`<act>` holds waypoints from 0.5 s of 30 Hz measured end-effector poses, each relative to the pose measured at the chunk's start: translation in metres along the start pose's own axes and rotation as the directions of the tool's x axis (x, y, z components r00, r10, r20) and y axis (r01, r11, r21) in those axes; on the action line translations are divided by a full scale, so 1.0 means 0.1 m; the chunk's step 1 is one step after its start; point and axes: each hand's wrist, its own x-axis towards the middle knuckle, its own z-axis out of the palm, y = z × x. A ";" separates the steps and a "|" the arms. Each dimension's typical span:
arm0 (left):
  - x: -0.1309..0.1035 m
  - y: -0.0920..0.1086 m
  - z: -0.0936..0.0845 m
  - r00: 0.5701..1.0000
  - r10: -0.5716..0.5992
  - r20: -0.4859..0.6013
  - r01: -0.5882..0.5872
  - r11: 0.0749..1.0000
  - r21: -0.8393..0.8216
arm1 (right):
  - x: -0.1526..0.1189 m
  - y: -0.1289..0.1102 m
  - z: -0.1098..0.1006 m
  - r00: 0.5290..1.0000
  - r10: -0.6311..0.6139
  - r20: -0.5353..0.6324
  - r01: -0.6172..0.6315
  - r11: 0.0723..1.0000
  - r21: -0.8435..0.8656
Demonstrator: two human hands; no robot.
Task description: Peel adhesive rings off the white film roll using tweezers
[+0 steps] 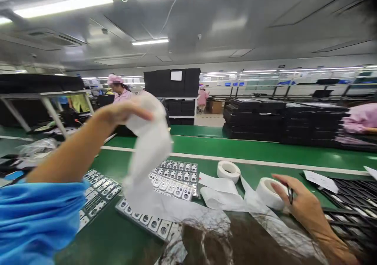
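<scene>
A white paper strip [150,147] is pinched aloft by the left hand [120,111] while the right hand [297,202] is spread on a tape roll [268,192] beside the parts tray [173,178]

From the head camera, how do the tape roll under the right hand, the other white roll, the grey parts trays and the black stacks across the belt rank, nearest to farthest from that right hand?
1. Tape roll, touching the right hand.
2. Second white roll, to its left on the green table.
3. Grey parts trays, further left.
4. Black stacks, across the belt, far behind.
</scene>
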 end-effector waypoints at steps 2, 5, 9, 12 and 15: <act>0.16 0.10 0.32 0.984 -0.066 0.165 0.071 0.997 -0.026 | 0.03 -0.71 0.31 0.987 -0.062 0.147 0.001 0.923 0.384; 0.47 0.24 0.86 0.963 -0.001 0.271 -0.029 0.994 0.106 | -0.06 -1.57 0.85 0.902 -0.243 0.357 -0.053 0.758 0.650; 0.63 0.31 1.36 0.996 0.069 0.063 -0.092 0.828 0.553 | -0.16 -1.91 1.36 0.893 -0.214 0.396 -0.175 0.645 0.744; 0.63 0.23 1.67 0.986 0.064 -0.157 0.072 0.678 0.732 | -0.19 -1.85 1.42 0.945 -0.079 0.318 -0.222 0.558 0.799; 0.68 0.11 2.01 0.976 0.103 -0.192 0.085 0.634 0.769 | -0.23 -1.81 1.31 0.959 0.037 0.281 -0.264 0.477 0.838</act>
